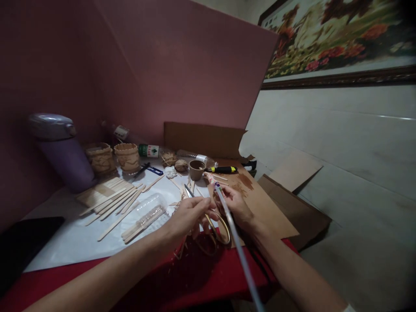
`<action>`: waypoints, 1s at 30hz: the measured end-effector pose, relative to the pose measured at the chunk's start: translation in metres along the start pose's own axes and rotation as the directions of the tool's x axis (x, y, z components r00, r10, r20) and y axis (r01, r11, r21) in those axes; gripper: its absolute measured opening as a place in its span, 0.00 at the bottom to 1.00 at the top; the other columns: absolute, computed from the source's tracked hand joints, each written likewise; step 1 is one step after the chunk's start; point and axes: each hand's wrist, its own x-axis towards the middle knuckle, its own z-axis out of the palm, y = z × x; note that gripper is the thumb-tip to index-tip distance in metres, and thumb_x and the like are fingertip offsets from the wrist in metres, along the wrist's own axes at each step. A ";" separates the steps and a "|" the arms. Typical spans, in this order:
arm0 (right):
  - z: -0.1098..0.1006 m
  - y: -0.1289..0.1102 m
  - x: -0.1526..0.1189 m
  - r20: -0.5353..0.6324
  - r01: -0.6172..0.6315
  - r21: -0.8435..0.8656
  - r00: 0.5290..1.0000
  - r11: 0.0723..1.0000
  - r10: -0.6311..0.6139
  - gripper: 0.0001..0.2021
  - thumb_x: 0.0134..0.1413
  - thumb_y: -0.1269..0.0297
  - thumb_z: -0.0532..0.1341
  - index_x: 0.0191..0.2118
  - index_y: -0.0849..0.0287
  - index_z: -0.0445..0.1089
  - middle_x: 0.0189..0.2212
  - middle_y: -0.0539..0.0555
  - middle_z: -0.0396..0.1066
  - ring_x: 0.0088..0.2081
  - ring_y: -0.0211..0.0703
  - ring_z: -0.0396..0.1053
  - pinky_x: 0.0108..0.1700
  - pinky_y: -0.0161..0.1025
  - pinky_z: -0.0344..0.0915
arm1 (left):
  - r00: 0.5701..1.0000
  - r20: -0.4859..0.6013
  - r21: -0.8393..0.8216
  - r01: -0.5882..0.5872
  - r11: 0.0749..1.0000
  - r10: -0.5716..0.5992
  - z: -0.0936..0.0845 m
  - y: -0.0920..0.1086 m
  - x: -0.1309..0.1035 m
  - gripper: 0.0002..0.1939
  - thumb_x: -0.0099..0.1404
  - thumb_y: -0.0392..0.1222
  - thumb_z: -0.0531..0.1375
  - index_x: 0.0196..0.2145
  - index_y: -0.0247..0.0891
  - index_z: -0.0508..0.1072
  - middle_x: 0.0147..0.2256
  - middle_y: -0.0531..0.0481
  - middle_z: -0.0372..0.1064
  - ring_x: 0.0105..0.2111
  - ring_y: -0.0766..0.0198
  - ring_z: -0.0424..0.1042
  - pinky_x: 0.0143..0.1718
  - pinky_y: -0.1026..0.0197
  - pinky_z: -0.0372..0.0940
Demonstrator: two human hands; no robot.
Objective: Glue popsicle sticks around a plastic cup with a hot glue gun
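My left hand [192, 211] is closed, fingers curled round the middle of a pair of scissors [224, 234]. The silver blades show beyond the hand and the gold loop handles on the near side; the fingers partly hide the pivot. Close beside it, my right hand [235, 206] is closed round a small patterned glue gun [212, 178], its body mostly hidden. A long translucent glue stick [238, 247] runs from its back toward me. Just beyond my hands stands a small brown pot [196, 170]. Thin straw-like strands [182, 249] lie under the left hand.
Wooden craft sticks [120, 201] and a clear plastic piece [152, 212] lie on white paper at left. Behind are two decorated cups [126, 158], a purple flask [65, 156], twine balls [181, 165], bottles [149, 151] and a utility knife [224, 169]. Cardboard [269, 216] lies right.
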 end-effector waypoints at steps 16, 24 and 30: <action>-0.002 0.010 -0.003 -0.124 0.297 -0.638 0.871 0.711 -0.475 0.23 0.49 0.70 0.61 0.53 0.58 0.66 0.50 0.59 0.70 0.51 0.51 0.69 0.55 0.50 0.65 | 0.996 0.002 -0.187 0.090 0.978 -0.091 -0.007 -0.016 0.007 0.15 0.56 0.50 0.63 0.29 0.32 0.70 0.16 0.52 0.66 0.11 0.77 0.47 0.13 0.69 0.36; 0.001 0.003 -0.006 -0.116 0.317 -0.653 0.856 0.688 -0.505 0.21 0.49 0.70 0.60 0.52 0.58 0.66 0.50 0.59 0.72 0.51 0.51 0.70 0.54 0.49 0.66 | 0.996 -0.042 -0.154 0.071 0.985 -0.079 -0.011 -0.020 0.009 0.19 0.62 0.53 0.59 0.26 0.32 0.71 0.11 0.56 0.57 0.10 0.76 0.48 0.14 0.68 0.39; 0.005 0.000 -0.008 -0.119 0.308 -0.652 0.861 0.693 -0.495 0.22 0.50 0.71 0.58 0.53 0.59 0.64 0.49 0.60 0.73 0.49 0.51 0.72 0.52 0.48 0.67 | 0.995 -0.047 -0.137 0.083 0.987 -0.090 -0.013 -0.024 0.011 0.19 0.62 0.55 0.59 0.27 0.33 0.71 0.11 0.56 0.58 0.10 0.76 0.46 0.14 0.68 0.36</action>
